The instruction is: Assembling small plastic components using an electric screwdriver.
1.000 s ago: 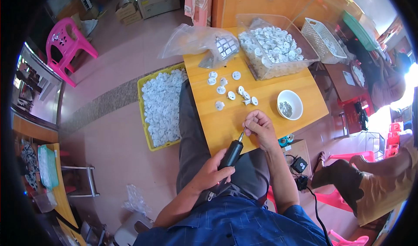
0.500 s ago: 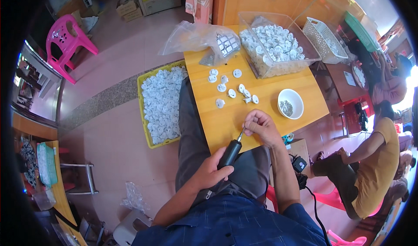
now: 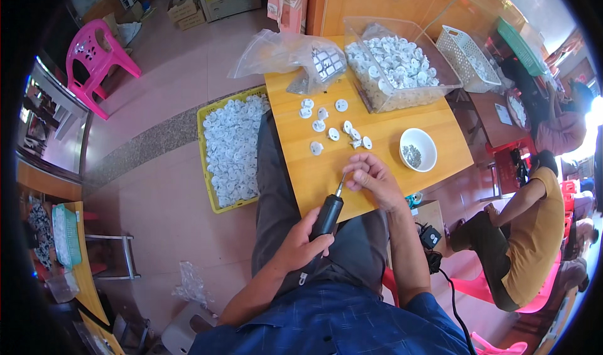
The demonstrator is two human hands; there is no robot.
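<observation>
My left hand (image 3: 301, 242) is wrapped round a black electric screwdriver (image 3: 327, 218), its metal bit pointing up and away from me over the table's near edge. At the bit's tip, the fingers of my right hand (image 3: 375, 182) are curled together. Whatever may be between those fingertips is too small to make out. Farther up the yellow wooden table (image 3: 314, 185) lie several loose round white plastic parts (image 3: 335, 134). To the right of them stands a white bowl (image 3: 427, 140) holding small metal screws (image 3: 411, 156).
A clear bin (image 3: 402, 100) heaped with white parts stands at the table's back, beside a plastic bag (image 3: 270, 56). Left of my leg, a yellow crate (image 3: 206, 157) of white parts sits on the floor. A person in a yellow shirt (image 3: 540, 235) sits at right.
Both hands and the screwdriver have shifted slightly up and to the left. My right fingers look a little looser around the bit's tip. The person in yellow has moved their arm.
</observation>
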